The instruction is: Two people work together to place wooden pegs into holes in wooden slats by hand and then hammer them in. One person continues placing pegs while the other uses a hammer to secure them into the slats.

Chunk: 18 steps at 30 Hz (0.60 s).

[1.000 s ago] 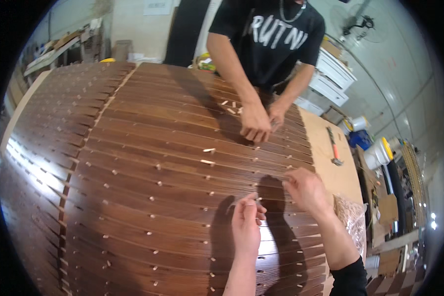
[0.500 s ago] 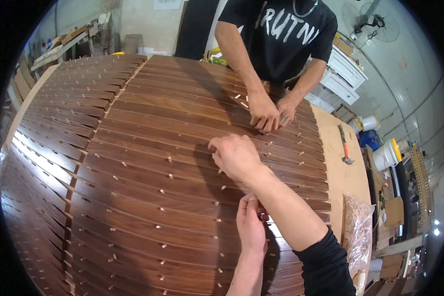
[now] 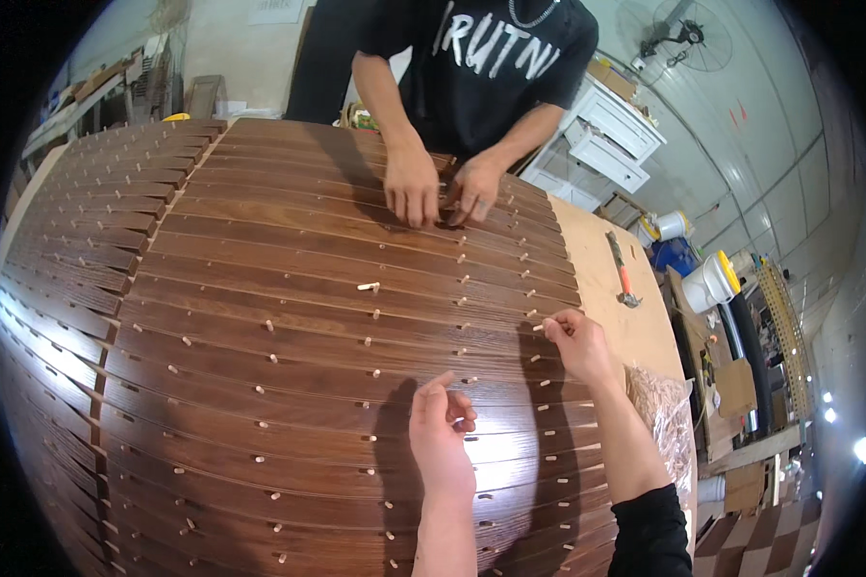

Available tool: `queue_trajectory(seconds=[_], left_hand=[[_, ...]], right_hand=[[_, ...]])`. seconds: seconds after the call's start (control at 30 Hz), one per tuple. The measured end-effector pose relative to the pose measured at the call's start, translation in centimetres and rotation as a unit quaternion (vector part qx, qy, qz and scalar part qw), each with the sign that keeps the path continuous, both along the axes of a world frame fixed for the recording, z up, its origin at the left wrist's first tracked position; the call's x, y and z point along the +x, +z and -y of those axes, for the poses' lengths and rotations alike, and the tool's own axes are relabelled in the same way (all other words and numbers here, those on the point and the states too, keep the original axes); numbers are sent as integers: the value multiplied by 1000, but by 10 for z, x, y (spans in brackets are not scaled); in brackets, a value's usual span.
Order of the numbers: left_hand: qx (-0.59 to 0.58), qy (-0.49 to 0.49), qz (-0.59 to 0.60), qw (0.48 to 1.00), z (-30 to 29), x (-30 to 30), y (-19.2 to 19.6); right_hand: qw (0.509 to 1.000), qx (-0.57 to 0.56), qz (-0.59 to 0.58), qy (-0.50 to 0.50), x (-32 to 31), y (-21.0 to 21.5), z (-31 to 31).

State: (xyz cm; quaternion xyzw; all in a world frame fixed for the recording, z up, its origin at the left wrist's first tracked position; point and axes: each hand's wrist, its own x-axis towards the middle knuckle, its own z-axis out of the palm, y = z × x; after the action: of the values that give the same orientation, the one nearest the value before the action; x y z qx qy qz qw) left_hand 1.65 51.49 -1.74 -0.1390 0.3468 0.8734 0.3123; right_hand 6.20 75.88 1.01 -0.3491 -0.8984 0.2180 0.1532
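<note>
You've got dark-stained wood slats (image 3: 289, 288) w/ visible grain, semi-gloss, glare near your left hand (image 3: 441, 433). Pale raw wood dowels (image 3: 368, 287) look matt. Bench top (image 3: 601, 260) is light, unfinished ply. Hammer (image 3: 621, 271): metal head. Clear plastic bag (image 3: 666, 413), crinkly and shiny.

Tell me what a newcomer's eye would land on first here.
First, the wide spread of dark wooden slats filling the table, dotted with pale dowels. Next, the hands: the left hand low in the middle and the right hand at the slats' right edge, while a second person's hands press on the far slats. A hammer lies on the bare board to the right.
</note>
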Motion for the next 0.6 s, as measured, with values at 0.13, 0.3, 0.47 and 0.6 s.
queue_trajectory(seconds=[0.13,0.3,0.47,0.6], left_hand=[[8,15,2,1000,-1,0,-1],[14,18,7,1000,-2,0,-2],[21,17,13,1000,1,1,-2],[35,9,20,999,-5,1,-2]], right_hand=[[999,14,37,15,7,-12,-5],[976,168,53,126,4,-9,-5],[967,195,67,151,-3,-10,2],[974,160,118,105,-3,-6,-10]])
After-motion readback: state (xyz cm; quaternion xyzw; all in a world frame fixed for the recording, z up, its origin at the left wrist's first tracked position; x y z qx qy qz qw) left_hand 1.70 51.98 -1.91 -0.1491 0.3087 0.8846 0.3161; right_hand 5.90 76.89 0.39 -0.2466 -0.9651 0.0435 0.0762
